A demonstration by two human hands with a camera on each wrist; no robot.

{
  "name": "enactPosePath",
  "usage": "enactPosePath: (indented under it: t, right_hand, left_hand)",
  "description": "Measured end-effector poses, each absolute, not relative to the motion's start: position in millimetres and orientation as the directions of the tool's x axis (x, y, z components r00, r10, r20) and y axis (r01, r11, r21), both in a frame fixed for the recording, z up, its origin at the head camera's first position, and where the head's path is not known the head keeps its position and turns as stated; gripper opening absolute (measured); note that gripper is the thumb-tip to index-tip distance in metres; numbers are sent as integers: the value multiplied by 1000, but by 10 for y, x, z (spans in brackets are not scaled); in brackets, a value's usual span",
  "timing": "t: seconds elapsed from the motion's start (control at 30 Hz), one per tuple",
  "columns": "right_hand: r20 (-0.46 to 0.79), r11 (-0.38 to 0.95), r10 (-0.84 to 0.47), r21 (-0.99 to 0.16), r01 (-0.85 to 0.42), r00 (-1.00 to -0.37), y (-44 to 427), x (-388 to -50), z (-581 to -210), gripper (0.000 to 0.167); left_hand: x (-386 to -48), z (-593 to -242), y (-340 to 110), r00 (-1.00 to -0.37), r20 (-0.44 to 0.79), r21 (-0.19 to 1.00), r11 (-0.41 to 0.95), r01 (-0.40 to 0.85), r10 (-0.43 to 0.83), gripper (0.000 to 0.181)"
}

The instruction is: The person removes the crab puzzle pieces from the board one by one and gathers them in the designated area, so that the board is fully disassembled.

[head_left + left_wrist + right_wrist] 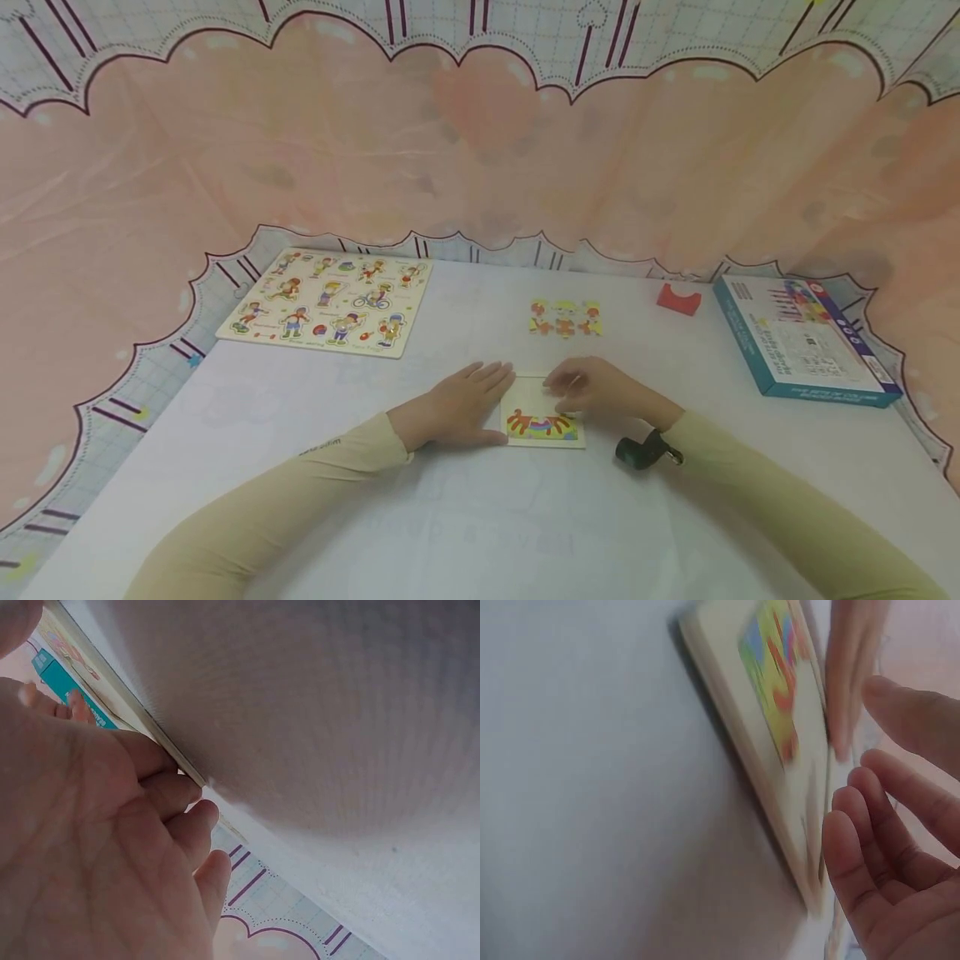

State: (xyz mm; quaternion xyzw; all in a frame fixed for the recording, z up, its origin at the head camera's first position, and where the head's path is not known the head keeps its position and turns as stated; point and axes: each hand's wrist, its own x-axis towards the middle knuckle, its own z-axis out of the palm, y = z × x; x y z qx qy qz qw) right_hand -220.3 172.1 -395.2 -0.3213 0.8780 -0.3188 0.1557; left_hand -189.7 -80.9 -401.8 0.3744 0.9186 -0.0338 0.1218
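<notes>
A small wooden puzzle tray [525, 392] lies in front of me, its lower half filled with joined pieces [542, 427] in orange, yellow and purple. My left hand [463, 407] rests at the tray's left side, fingers extended and thumb near the lower left corner. In the left wrist view, fingers [171, 793] touch the tray's edge. Over the right side of the tray hovers my right hand [603, 390]. Its fingers [845, 847] bend loosely, thumb apart, and no piece shows between them. Beyond the tray lie several loose puzzle pieces [566, 317], red and yellow.
At the back left lies a larger wooden puzzle board [315, 343] with sports figures. A red notched block [678, 299] sits at the back right, left of a teal-sided box [810, 342]. A patterned cloth [375, 150] hangs behind the white table [450, 517].
</notes>
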Motion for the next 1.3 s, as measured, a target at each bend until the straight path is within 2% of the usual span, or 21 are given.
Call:
enactPosePath:
  t: [0.27,0.5,1.3]
  right_hand:
    - [-133,550,-743,-681,-484,-656,1502,-2087,-3965,37]
    - [-101,495,-787,-693,-525,-608,1419,-2058,-3985,36]
    - [-74,503,-760,-697,-512,-646,1354,-2035,-3987,31]
  left_hand:
    - [-1891,-4005,-809,-689,-237,35,715,699,685,88]
    - [-1896,-4018,-814,-692,-239,51,720,692,681,88]
    - [-1897,-4018,-807,-692,-232,28,716,698,684,88]
